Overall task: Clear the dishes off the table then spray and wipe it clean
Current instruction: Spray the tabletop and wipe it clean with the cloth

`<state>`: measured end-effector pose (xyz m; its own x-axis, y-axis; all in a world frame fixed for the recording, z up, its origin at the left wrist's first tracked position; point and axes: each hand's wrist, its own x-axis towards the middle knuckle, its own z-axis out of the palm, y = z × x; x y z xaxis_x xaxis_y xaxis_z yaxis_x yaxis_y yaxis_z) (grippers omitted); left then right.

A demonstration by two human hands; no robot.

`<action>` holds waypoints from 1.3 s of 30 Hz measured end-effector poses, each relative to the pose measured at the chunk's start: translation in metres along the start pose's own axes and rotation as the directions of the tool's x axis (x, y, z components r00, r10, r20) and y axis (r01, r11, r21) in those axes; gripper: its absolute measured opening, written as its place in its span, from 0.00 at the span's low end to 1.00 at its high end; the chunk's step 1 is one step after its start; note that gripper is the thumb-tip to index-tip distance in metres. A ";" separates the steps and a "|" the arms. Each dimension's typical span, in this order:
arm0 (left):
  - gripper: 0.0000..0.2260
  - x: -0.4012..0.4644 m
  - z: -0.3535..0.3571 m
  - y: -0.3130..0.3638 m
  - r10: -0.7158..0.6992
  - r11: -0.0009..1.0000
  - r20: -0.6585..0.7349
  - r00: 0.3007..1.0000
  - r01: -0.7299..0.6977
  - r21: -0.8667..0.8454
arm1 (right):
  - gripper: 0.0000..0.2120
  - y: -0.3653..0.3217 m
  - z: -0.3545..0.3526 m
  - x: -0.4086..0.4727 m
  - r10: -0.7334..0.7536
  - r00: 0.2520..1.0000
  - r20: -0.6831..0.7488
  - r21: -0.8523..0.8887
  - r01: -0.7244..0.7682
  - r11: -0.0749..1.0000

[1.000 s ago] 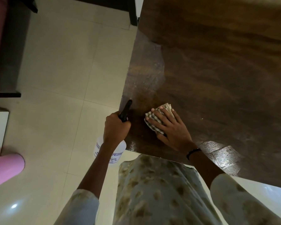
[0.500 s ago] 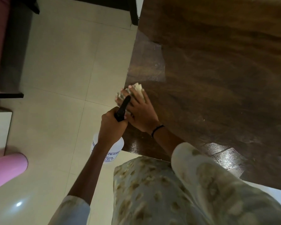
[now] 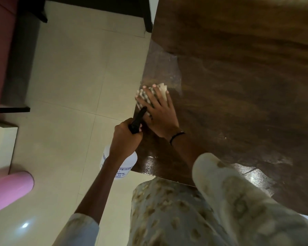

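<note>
Cloth (image 3: 150, 96) slid inward along table (image 3: 238, 86) edge — right hand (image 3: 160, 112) flat atop; left hand (image 3: 125, 137) gripping spray bottle (image 3: 121, 164).

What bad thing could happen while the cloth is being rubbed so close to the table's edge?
The cloth sits right at the side edge of the table under the flat right hand, so a wide stroke might push it off onto the floor. The left hand holds the spray bottle out past the table corner; a loose grip could drop it. Its nozzle points at the right hand, so a squeeze might wet the fingers instead of the wood.
</note>
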<state>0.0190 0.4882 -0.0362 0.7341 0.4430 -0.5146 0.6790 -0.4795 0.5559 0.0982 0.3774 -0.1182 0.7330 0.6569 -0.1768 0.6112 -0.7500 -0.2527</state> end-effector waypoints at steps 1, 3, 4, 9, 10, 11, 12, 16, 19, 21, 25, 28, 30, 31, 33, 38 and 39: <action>0.05 0.001 0.000 0.001 0.000 1.000 0.002 1.000 0.000 0.009 | 0.26 -0.010 0.003 0.000 -0.064 0.997 0.036 -0.029 0.065 0.997; 0.05 0.003 0.000 0.005 0.005 1.000 0.022 1.000 -0.006 0.027 | 0.26 -0.014 0.007 -0.015 -0.199 0.974 0.104 -0.044 0.205 0.978; 0.05 0.003 0.000 0.007 0.008 0.999 0.039 0.999 -0.009 0.032 | 0.25 -0.007 0.008 -0.026 -0.264 0.956 0.127 -0.039 0.271 0.962; 0.05 0.014 0.011 0.030 -0.004 1.000 0.090 0.996 0.004 0.007 | 0.30 0.076 0.002 -0.075 -0.227 0.973 0.038 -0.053 0.229 0.972; 0.05 0.018 0.014 0.036 -0.002 1.000 0.108 0.994 0.003 -0.004 | 0.30 0.090 -0.004 -0.078 -0.155 0.988 0.010 -0.042 0.155 0.987; 0.05 0.023 0.020 0.045 0.000 1.000 0.134 0.991 0.002 -0.016 | 0.30 0.104 -0.009 -0.078 -0.098 0.995 0.004 -0.036 0.098 0.995; 0.05 0.028 0.025 0.053 -0.004 1.000 0.160 0.987 0.008 -0.023 | 0.30 0.113 -0.013 -0.077 -0.067 0.998 0.009 -0.041 0.067 0.997; 0.04 0.046 0.035 0.073 -0.043 0.999 0.185 0.982 0.045 -0.006 | 0.29 0.118 -0.013 -0.072 -0.082 0.996 0.036 -0.054 0.084 0.995; 0.01 0.052 0.036 0.084 -0.065 0.998 0.117 0.991 0.065 0.003 | 0.30 0.118 -0.010 -0.074 -0.080 0.996 0.029 -0.046 0.081 0.996; 0.04 0.056 0.034 0.088 -0.075 0.997 0.062 0.995 0.076 -0.007 | 0.30 0.118 -0.012 -0.074 -0.086 0.996 0.031 -0.046 0.087 0.995; 0.03 0.064 0.025 0.087 -0.076 0.996 0.053 0.996 0.078 -0.053 | 0.30 0.117 -0.012 -0.072 -0.091 0.996 0.022 -0.038 0.092 0.995; 0.01 0.070 0.020 0.087 -0.057 0.996 0.044 0.997 0.060 -0.068 | 0.30 0.120 -0.013 -0.069 -0.092 0.996 0.018 -0.033 0.093 0.995; 0.02 0.074 0.017 0.087 -0.060 0.996 -0.016 0.998 0.059 -0.069 | 0.30 0.122 -0.014 -0.064 -0.099 0.995 0.016 -0.034 0.099 0.994; 0.03 0.075 0.015 0.088 -0.068 0.995 -0.047 0.997 0.065 -0.072 | 0.30 0.124 -0.015 -0.061 -0.100 0.995 0.016 -0.035 0.101 0.994; 0.03 0.078 0.011 0.087 -0.072 0.995 -0.077 0.994 0.067 -0.073 | 0.29 0.127 -0.016 -0.056 -0.100 0.995 0.013 -0.041 0.101 0.994; 0.01 0.084 0.002 0.079 -0.086 0.993 -0.029 0.996 0.084 -0.084 | 0.29 0.136 -0.023 -0.031 -0.107 0.994 0.013 -0.046 0.108 0.993; 0.02 0.084 0.001 0.078 -0.096 0.992 -0.041 0.995 0.092 -0.082 | 0.29 0.139 -0.026 -0.023 -0.106 0.994 0.011 -0.047 0.107 0.993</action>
<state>0.1333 0.4871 -0.0365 0.6650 0.5173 -0.5387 0.7417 -0.3731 0.5574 0.1740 0.2563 -0.1244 0.6607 0.7336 -0.1592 0.6992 -0.6786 -0.2251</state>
